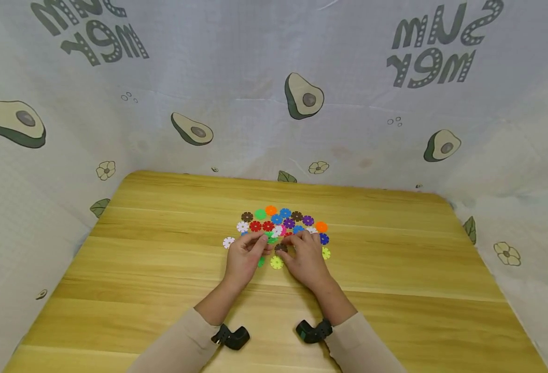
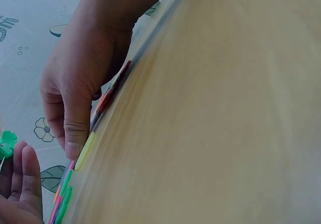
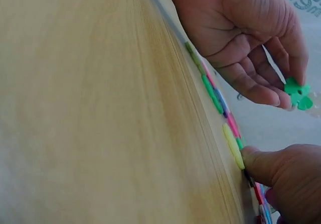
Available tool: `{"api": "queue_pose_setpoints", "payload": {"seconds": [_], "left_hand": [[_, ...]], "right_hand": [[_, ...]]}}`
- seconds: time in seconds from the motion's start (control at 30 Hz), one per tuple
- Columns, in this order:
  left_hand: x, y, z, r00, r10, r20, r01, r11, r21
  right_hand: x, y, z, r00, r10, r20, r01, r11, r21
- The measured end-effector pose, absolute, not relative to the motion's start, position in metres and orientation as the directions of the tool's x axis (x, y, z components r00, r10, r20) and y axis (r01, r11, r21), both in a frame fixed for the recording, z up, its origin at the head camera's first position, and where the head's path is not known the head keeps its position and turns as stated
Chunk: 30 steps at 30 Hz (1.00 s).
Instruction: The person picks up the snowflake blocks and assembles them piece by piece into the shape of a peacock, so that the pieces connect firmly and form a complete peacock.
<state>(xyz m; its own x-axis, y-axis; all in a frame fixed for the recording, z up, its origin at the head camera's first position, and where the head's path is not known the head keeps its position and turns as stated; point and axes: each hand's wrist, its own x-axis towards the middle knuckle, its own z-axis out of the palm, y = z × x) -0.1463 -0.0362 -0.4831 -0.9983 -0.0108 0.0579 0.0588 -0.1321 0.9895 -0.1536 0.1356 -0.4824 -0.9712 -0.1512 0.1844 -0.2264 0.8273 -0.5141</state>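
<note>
A pale cloth (image 1: 246, 67) hangs all around, with avocados, flowers and big grey letters on it. In front of it is a wooden table (image 1: 162, 290) with a yellow-brown, stripy top.

The left hand (image 1: 243, 261) is nearly closed, with its thumb and pointing finger pinching a little green disc (image 3: 298, 92) up above the table. A white disc (image 1: 277, 231) shows right beside it; I can't tell if the two are joined. The right hand (image 1: 307, 261) is bent low, with only a small gap between thumb and fingers, and they sit round a brown disc (image 1: 280, 248). I can't tell if that one is lifted off the wood.

Just below the brown one, nearer the person, lies a yellow disc (image 1: 277, 263). Past the hands lie lots more notched discs, close together: two red discs (image 1: 255, 226) side by side, blue ones, purple ones, and an orange disc (image 1: 271, 210) at the far edge. Another white one (image 1: 228, 242) lies out to the left.

Each wrist wears a small black camera (image 1: 313, 331), next to a light tan sleeve (image 1: 176, 342).
</note>
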Motion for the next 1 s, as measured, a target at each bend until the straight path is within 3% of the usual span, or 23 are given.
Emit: {"api": "queue_pose_setpoints", "payload": {"seconds": [0.13, 0.33, 0.5, 0.67, 1.0], "left_hand": [[-0.1463, -0.0364, -0.4842, -1.0, -0.003, 0.027, 0.027, -0.163, 0.986], [-0.1486, -0.0369, -0.4878, -0.999, 0.03, -0.022, -0.029, -0.254, 0.967], [-0.1512, -0.0377, -0.4892, -0.998, 0.045, -0.045, -0.055, -0.266, 0.963], [-0.1534, -0.0385, -0.4876, -0.996, 0.05, -0.074, -0.085, -0.272, 0.958], [-0.1555, -0.0403, -0.4911, -0.995, 0.082, -0.064, -0.085, -0.281, 0.956]], "right_hand": [[-0.1536, 0.1354, -0.484, -0.965, -0.162, 0.207, -0.25, 0.802, -0.543], [-0.1554, 0.1353, -0.4867, -0.963, -0.102, 0.251, -0.251, 0.682, -0.687], [-0.1561, 0.135, -0.488, -0.942, 0.008, 0.334, -0.3, 0.422, -0.856], [-0.1548, 0.1338, -0.4895, -0.928, -0.057, 0.368, -0.372, 0.195, -0.908], [-0.1541, 0.1334, -0.4905, -0.931, -0.099, 0.352, -0.364, 0.169, -0.916]]}}
